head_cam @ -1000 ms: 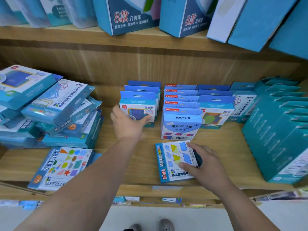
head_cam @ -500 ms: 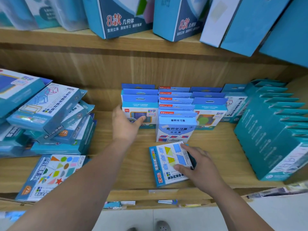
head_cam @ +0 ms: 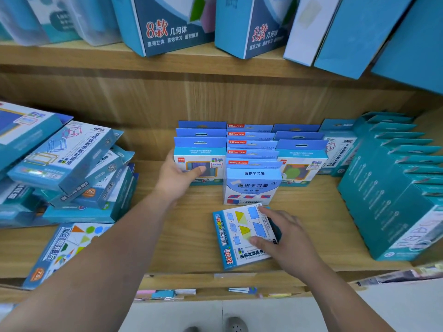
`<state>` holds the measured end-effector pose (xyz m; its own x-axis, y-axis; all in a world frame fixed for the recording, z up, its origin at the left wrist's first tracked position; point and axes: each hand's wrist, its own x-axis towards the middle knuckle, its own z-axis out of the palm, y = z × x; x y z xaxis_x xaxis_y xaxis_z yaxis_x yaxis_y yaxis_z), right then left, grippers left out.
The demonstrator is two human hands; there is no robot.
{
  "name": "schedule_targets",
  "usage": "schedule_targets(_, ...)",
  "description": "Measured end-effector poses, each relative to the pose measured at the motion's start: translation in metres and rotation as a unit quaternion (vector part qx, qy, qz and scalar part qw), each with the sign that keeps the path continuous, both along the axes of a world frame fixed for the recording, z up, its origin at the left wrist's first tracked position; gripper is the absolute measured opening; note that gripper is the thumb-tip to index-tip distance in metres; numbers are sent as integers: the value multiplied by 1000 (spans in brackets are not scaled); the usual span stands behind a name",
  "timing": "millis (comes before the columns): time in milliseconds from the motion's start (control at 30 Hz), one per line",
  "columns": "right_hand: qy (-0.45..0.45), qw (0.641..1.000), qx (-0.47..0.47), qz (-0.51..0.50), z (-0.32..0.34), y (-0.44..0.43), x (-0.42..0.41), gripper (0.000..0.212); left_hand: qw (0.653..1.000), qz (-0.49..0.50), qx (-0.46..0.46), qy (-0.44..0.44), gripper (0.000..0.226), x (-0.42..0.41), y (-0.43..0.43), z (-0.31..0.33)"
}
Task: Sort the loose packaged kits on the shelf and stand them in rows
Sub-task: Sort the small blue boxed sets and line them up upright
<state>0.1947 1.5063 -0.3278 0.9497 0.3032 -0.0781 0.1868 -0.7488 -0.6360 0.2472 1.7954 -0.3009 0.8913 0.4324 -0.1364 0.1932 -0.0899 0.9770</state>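
Observation:
Three rows of blue packaged kits stand at the back of the wooden shelf [head_cam: 191, 226]. My left hand [head_cam: 177, 176] grips the front box of the left row [head_cam: 213, 156], thumb across its face and fingers round its left side. The middle row's front box [head_cam: 251, 188] stands further forward, and the right row [head_cam: 299, 164] stands beside it. A loose kit printed with triangles and parallelograms [head_cam: 239, 236] lies flat near the shelf's front edge. My right hand [head_cam: 285, 238] holds it at its right edge, with the thumb on its face.
A slumped pile of blue kits [head_cam: 67, 164] fills the left end, with a shapes kit [head_cam: 67, 248] flat in front of it. Teal boxes [head_cam: 383, 200] stand in a row on the right. Large boxes [head_cam: 167, 25] line the shelf above.
My left thumb has slid a little further across the face of the left row's front box. My right hand stays on the flat kit, which has barely moved.

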Motion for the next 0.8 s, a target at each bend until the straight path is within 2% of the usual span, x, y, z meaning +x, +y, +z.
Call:
schedule_targets(100,-3,1000,5,-2,1,1,-2,76,1000,3,29,-7,64,-10,4,-3)
schedule_targets(167,-7,1000,11,7,3,2,-4,77,999,18,42,-12,54,-28,-1,-8)
schedule_targets(200,-6,1000,13,14,4,4,-6,77,998,34,55,9,52,-41,-5,-13)
schedule_targets(267,0,1000,12,29,6,7,-8,77,991,29,109,74,63,-71,-17,-20)
schedule_targets(367,13,999,12,45,11,12,-8,77,969,-87,200,115,55,-107,-33,-22)
schedule_targets(500,35,997,6,68,14,23,-5,78,933,-209,276,103,51,-124,-42,-13)
schedule_targets(600,1,999,-11,39,9,33,-8,78,924,-203,298,129,58,-130,-39,-8)
schedule_targets(700,-40,992,-120,27,5,39,-8,84,925,-174,302,154,66,-139,-37,-6)
schedule_targets(800,-39,990,-109,77,4,45,-10,67,929,-137,307,155,70,-152,-40,-7)
